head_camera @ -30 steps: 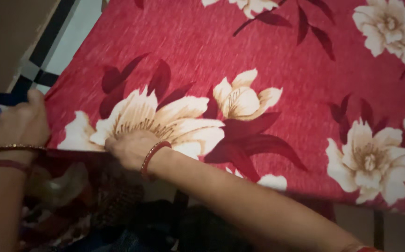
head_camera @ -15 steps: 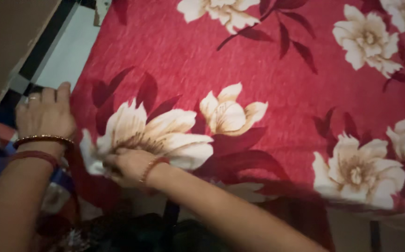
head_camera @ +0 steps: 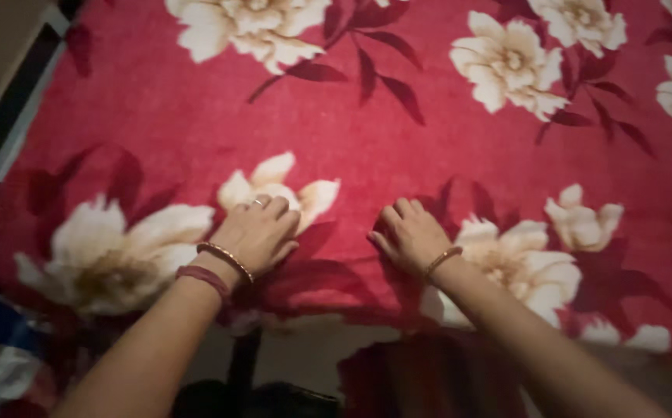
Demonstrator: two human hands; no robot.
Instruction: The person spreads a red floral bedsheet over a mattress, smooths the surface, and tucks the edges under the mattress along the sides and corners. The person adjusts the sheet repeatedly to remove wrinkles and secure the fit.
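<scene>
While spread across the bed, red flowered sheet (head_camera: 398, 131) lying flat beneath both palms: left hand (head_camera: 257, 232) and right hand (head_camera: 412, 236) pressed down near its front edge, fingers (head_camera: 278, 207) open, gripping nothing.

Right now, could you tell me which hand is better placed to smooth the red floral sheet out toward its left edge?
Probably the left hand: it lies flat on the red floral sheet nearer the left edge, beside the large cream flower. The right hand rests further right, near the middle.
</scene>
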